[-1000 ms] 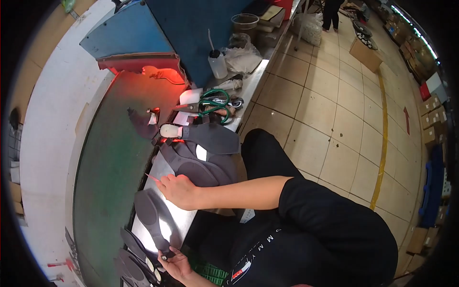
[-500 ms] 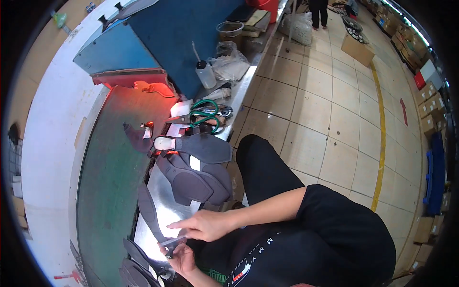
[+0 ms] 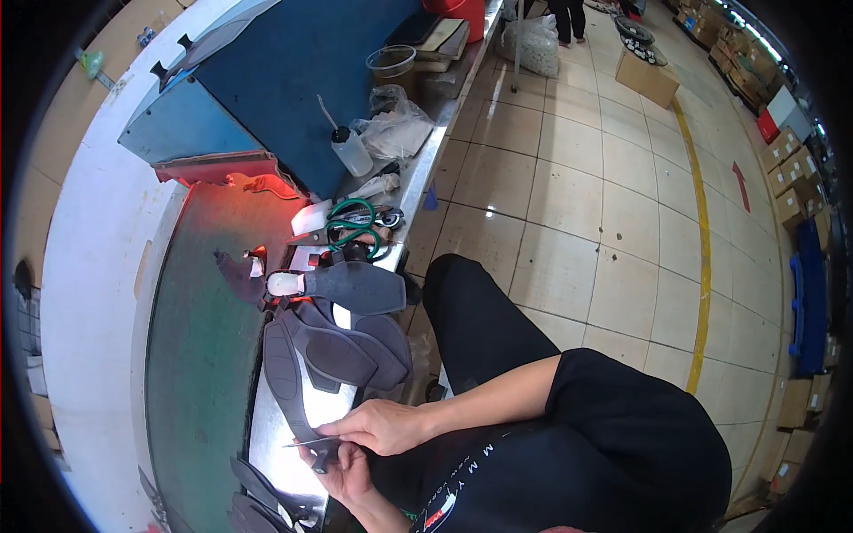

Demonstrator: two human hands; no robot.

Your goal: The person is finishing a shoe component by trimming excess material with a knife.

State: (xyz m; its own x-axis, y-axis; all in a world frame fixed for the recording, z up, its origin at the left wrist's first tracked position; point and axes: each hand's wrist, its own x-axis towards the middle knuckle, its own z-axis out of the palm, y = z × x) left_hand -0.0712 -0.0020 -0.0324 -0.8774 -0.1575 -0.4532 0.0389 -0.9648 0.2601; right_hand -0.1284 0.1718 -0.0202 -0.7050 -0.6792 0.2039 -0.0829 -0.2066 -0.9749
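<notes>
A long dark grey shoe sole (image 3: 284, 373) stretches over the bright metal table edge toward me. My left hand (image 3: 348, 473) is closed round its narrow heel end, with a small dark block-like piece showing at the fingers. My right hand (image 3: 384, 428) pinches a thin blade (image 3: 305, 442), which lies across the sole close to my left fingers. Its handle is hidden in the right hand. Beyond them, a pile of dark soles (image 3: 342, 355) rests on the metal, and another sole with a pale heel (image 3: 360, 288) lies across its far end.
On the left runs a green conveyor belt (image 3: 200, 355) from a blue machine housing (image 3: 293, 98) glowing red at its mouth. Green-handled scissors (image 3: 354, 226), a white squeeze bottle (image 3: 353, 153) and a plastic tub (image 3: 391, 64) sit along the table. More soles (image 3: 253, 484) lie near left.
The view has shifted a little. The held sole now lies closer to the pile, and my right hand has brought the blade across the sole near its heel end.
</notes>
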